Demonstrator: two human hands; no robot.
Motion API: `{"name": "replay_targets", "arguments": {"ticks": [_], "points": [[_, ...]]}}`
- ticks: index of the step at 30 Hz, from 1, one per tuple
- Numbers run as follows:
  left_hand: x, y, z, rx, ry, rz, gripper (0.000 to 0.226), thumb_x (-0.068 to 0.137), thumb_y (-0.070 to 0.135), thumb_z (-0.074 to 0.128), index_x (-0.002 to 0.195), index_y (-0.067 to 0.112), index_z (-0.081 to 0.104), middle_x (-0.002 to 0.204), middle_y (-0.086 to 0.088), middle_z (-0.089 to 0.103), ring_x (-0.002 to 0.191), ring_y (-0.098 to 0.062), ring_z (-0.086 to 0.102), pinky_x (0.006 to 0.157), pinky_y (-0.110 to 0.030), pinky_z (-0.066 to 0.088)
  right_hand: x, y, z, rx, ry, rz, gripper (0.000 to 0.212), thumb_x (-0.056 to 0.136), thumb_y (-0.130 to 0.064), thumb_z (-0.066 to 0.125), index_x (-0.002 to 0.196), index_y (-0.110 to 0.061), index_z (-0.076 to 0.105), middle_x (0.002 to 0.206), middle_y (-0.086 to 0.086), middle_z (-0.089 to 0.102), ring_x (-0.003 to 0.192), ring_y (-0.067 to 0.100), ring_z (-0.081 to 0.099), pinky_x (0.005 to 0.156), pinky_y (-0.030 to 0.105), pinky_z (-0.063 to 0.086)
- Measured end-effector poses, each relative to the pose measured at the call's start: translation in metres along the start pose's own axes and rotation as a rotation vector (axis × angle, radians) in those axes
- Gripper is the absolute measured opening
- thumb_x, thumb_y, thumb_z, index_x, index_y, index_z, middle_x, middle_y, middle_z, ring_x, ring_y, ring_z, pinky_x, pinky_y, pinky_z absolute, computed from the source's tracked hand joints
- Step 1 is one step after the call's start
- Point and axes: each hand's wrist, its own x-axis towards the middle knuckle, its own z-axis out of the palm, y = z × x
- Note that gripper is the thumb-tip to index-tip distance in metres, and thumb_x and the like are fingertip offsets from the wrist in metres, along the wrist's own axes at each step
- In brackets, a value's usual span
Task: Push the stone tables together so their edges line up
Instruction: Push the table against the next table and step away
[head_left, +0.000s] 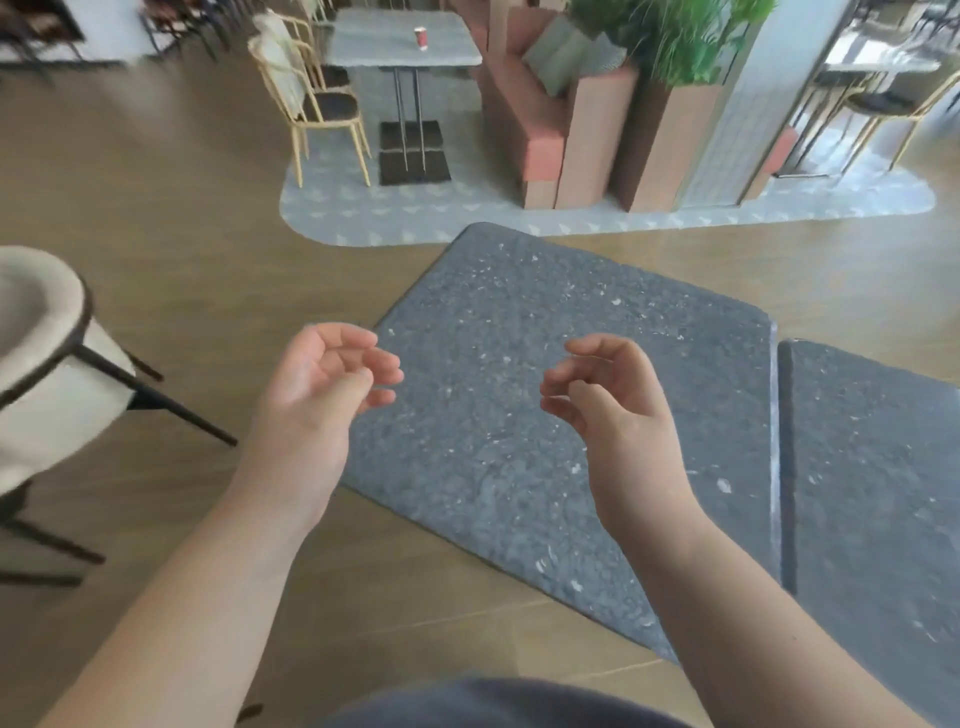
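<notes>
While two stone tables (545, 415) nearly meet, left grip (322, 384), right grip (602, 395), loosely curled, empty.

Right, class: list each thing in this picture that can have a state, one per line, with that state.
left hand: fingers loosely curled, holding nothing
right hand: fingers loosely curled, holding nothing, above the near stone table
near stone table: bare, close beside its neighbour, narrow gap left
right stone table: bare, partly out of view
red cup: upright on the far table

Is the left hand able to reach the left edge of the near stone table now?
Probably yes. The left hand hangs loosely curled and empty right beside that edge of the near stone table, with nothing between them.
</notes>
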Motion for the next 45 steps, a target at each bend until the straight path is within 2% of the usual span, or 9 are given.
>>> {"name": "replay_targets", "arguments": {"ticks": [8, 15, 19, 23, 26, 30, 36, 40, 45], "points": [[-0.005, 0.012, -0.17, 0.075, 0.312, -0.023, 0.024, 0.085, 0.009, 0.051, 0.103, 0.017, 0.065, 0.09, 0.0, 0.073, 0.092, -0.021, 0.071, 0.085, -0.036, 0.06, 0.006, 0.039, 0.167, 0.007, -0.281, 0.032, 0.037, 0.09, 0.018, 0.035, 0.109, -0.008, 0.054, 0.086, -0.003, 0.064, 0.083, 0.016, 0.061, 0.087, 0.038, 0.054], [0.02, 0.006, -0.245, 0.132, 0.443, -0.04, 0.026, 0.087, 0.009, 0.051, 0.106, 0.018, 0.066, 0.095, -0.001, 0.074, 0.096, -0.022, 0.073, 0.086, -0.033, 0.059, 0.037, 0.063, 0.26, 0.021, -0.419, 0.101, 0.038, 0.091, 0.02, 0.035, 0.109, -0.007, 0.054, 0.084, -0.004, 0.063, 0.082, 0.014, 0.061, 0.086, 0.038, 0.053], [0.063, -0.006, -0.274, 0.126, 0.497, -0.043, 0.025, 0.086, 0.008, 0.051, 0.104, 0.019, 0.065, 0.091, -0.002, 0.074, 0.093, -0.022, 0.072, 0.084, -0.033, 0.06, 0.076, 0.082, 0.304, 0.025, -0.481, 0.104, 0.035, 0.091, 0.013, 0.038, 0.11, -0.011, 0.056, 0.086, -0.005, 0.065, 0.085, 0.015, 0.063, 0.09, 0.039, 0.054], [0.125, -0.019, -0.298, 0.182, 0.481, -0.059, 0.027, 0.085, 0.008, 0.05, 0.103, 0.021, 0.065, 0.092, -0.001, 0.074, 0.092, -0.021, 0.072, 0.088, -0.04, 0.059, 0.129, 0.109, 0.351, 0.052, -0.501, 0.11, 0.033, 0.085, 0.003, 0.041, 0.111, -0.012, 0.056, 0.087, -0.005, 0.065, 0.084, 0.013, 0.064, 0.089, 0.037, 0.055], [0.182, -0.02, -0.325, 0.263, 0.469, -0.06, 0.027, 0.087, 0.01, 0.05, 0.105, 0.025, 0.065, 0.094, 0.0, 0.074, 0.095, -0.02, 0.072, 0.092, -0.044, 0.057, 0.176, 0.127, 0.395, 0.042, -0.522, 0.133, 0.036, 0.09, 0.013, 0.038, 0.11, -0.011, 0.056, 0.086, -0.005, 0.065, 0.084, 0.013, 0.063, 0.089, 0.038, 0.056], [0.262, -0.011, -0.364, 0.286, 0.471, -0.033, 0.03, 0.088, 0.012, 0.052, 0.1, 0.034, 0.068, 0.095, 0.0, 0.074, 0.097, -0.021, 0.072, 0.088, -0.039, 0.056, 0.244, 0.143, 0.448, 0.037, -0.518, 0.152, 0.039, 0.091, 0.016, 0.037, 0.109, -0.014, 0.056, 0.085, -0.009, 0.064, 0.084, 0.012, 0.063, 0.087, 0.035, 0.055], [0.349, -0.032, -0.387, 0.225, 0.42, -0.072, 0.027, 0.088, 0.006, 0.049, 0.107, 0.018, 0.064, 0.093, -0.003, 0.073, 0.095, -0.024, 0.071, 0.086, -0.037, 0.058, 0.312, 0.165, 0.481, 0.034, -0.445, 0.174, 0.039, 0.089, 0.014, 0.038, 0.11, -0.013, 0.056, 0.087, -0.006, 0.065, 0.085, 0.014, 0.063, 0.088, 0.034, 0.055], [0.406, -0.056, -0.398, 0.232, 0.311, -0.102, 0.027, 0.089, 0.003, 0.048, 0.11, 0.012, 0.062, 0.094, -0.003, 0.072, 0.096, -0.024, 0.07, 0.087, -0.038, 0.058, 0.346, 0.185, 0.492, -0.041, -0.337, 0.19, 0.039, 0.09, 0.016, 0.037, 0.111, -0.011, 0.056, 0.087, -0.006, 0.065, 0.085, 0.013, 0.063, 0.085, 0.027, 0.055], [0.483, -0.082, -0.424, 0.211, 0.13, -0.121, 0.027, 0.09, 0.005, 0.047, 0.11, 0.016, 0.062, 0.094, 0.0, 0.072, 0.097, -0.021, 0.07, 0.088, -0.036, 0.059, 0.374, 0.205, 0.527, -0.069, -0.139, 0.185, 0.04, 0.089, 0.017, 0.038, 0.11, -0.012, 0.055, 0.086, -0.008, 0.065, 0.084, 0.011, 0.063, 0.083, 0.026, 0.055]]}}
